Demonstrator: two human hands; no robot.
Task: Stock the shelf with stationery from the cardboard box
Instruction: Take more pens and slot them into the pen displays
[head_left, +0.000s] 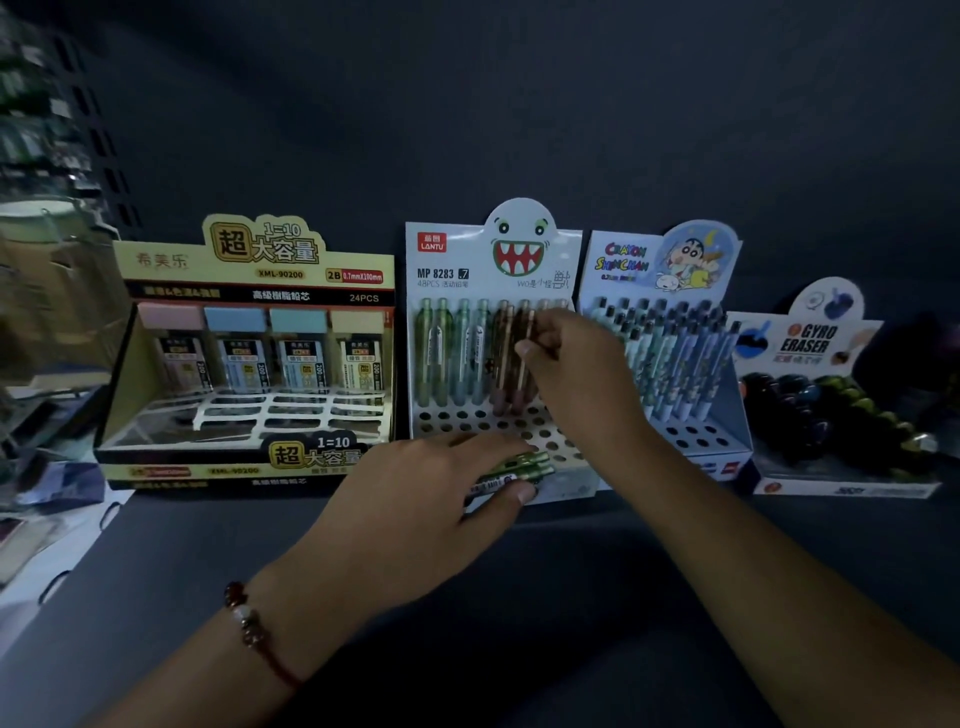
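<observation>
A white monster-face display box (457, 270) of mechanical pencils stands in the middle of the dark shelf (519, 571). Green and brown pencils (460, 353) stand in its back rows; the front holes are bare. My right hand (576, 374) pinches a brown pencil (522, 358) standing among the back rows. My left hand (426, 499) grips a small bundle of green pencils (519, 467) lying at the box's front edge. The cardboard box is not in view.
A yellow lead-refill display (249, 364) stands to the left, with a few refill cases at its back. To the right stand a Crayon Shin-chan pen display (670, 338) and a Gyro Eraser display (831, 405). Blurred items lie at the far left.
</observation>
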